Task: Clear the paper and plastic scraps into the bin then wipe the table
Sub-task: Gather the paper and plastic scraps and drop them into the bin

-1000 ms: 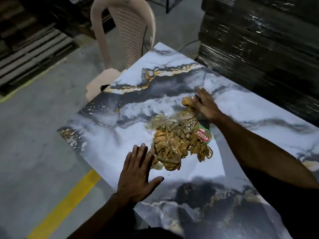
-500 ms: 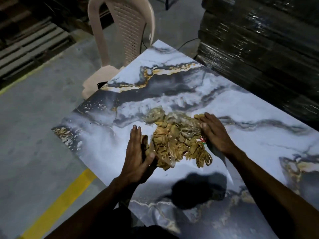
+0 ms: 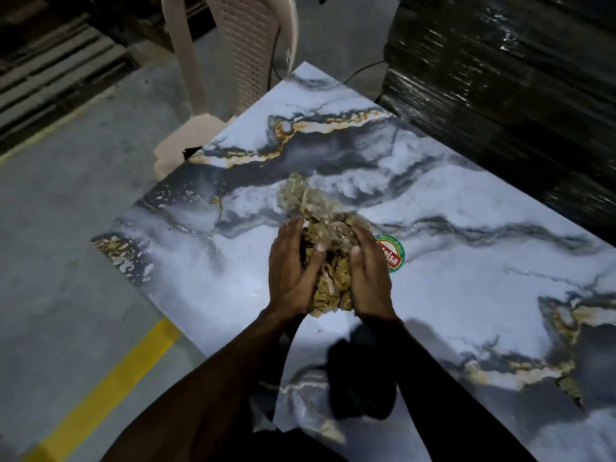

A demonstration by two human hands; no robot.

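A heap of tan paper scraps and crinkled clear plastic (image 3: 328,258) lies on the marble-patterned table (image 3: 466,278). My left hand (image 3: 291,271) cups the heap from the left, thumb curled into it. From the right, my right hand (image 3: 368,278) presses in with its thumb over the scraps. Both hands squeeze the heap between them. A tuft of plastic (image 3: 300,195) sticks out beyond my fingertips. A round red and green sticker (image 3: 393,255) shows on the table just right of my right hand.
A beige plastic chair (image 3: 233,61) stands at the table's far left corner. Dark wrapped stacks (image 3: 516,78) rise along the right side. Grey floor with a yellow line (image 3: 110,388) lies to the left. No bin is in view.
Both hands have swept inward, bunching the spread scraps into a tight heap between them. The sticker now lies uncovered on the table.
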